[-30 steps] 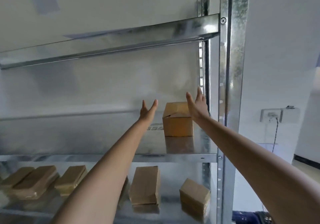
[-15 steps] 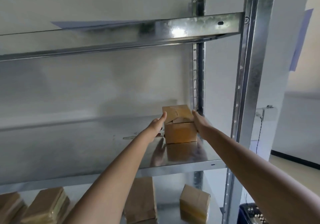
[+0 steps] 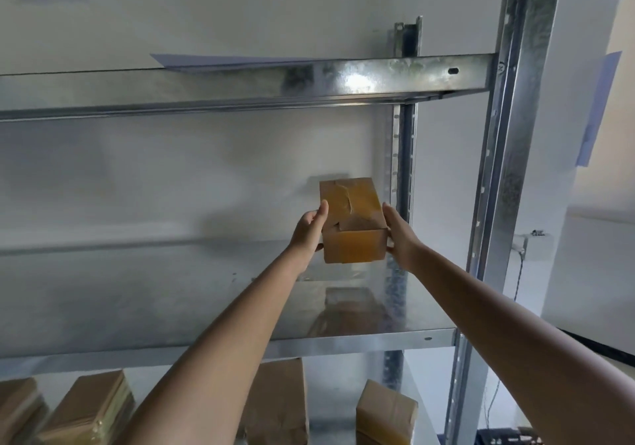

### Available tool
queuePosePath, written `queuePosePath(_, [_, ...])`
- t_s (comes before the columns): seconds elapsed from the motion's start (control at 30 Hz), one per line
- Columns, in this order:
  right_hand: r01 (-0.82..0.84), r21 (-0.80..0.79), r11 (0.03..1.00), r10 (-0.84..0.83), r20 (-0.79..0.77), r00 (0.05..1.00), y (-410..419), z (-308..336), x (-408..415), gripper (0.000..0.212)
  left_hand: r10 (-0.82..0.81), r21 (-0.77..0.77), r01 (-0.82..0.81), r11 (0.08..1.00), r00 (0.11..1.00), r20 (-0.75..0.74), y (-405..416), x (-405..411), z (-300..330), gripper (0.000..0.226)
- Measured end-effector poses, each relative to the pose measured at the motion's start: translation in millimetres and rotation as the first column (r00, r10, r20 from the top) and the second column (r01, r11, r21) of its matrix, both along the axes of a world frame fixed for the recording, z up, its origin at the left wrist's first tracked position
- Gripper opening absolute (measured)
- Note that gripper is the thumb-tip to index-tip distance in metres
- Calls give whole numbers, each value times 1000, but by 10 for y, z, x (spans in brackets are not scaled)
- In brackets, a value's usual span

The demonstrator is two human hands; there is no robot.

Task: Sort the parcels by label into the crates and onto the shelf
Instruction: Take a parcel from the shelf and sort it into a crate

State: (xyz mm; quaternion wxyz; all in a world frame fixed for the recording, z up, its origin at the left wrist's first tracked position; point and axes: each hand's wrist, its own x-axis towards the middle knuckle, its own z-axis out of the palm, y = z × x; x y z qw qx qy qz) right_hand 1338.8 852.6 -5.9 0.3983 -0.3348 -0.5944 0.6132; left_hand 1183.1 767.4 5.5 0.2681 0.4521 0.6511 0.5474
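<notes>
A small brown cardboard parcel [image 3: 352,219], wrapped in clear tape with one flap partly loose, hangs in the air above the metal shelf [image 3: 171,303]. My left hand [image 3: 309,230] holds its left side and my right hand [image 3: 398,235] holds its right side, thumbs curled under the near bottom edge. The parcel's reflection shows on the shelf below it. No label is visible on the faces turned toward me.
Several taped brown parcels [image 3: 278,403] lie on the lower shelf. A steel beam [image 3: 240,84] of the shelf above crosses overhead. The galvanised upright post [image 3: 505,169] stands close on the right. A dark crate corner [image 3: 505,439] shows at the bottom right.
My hands closed in from both sides onto the parcel that stood on the shelf, then lifted it off the surface; it is now tilted toward me.
</notes>
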Motion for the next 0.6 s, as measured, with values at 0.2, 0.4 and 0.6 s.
queuePosePath(0.2, [-70,69,995,73,-43,996,-93,160,4,55,72,96,-72,993,997,-4,-92,1,150,30])
queuePosePath(0.4, [-114,112,987,122,-75,990,-146,153,42,47,98,73,-93,993,994,-58,-265,42,177,63])
queuePosePath(0.6, [-5,76,997,13,-108,994,-238,208,-17,78,97,56,-86,995,967,-234,-276,111,196,76])
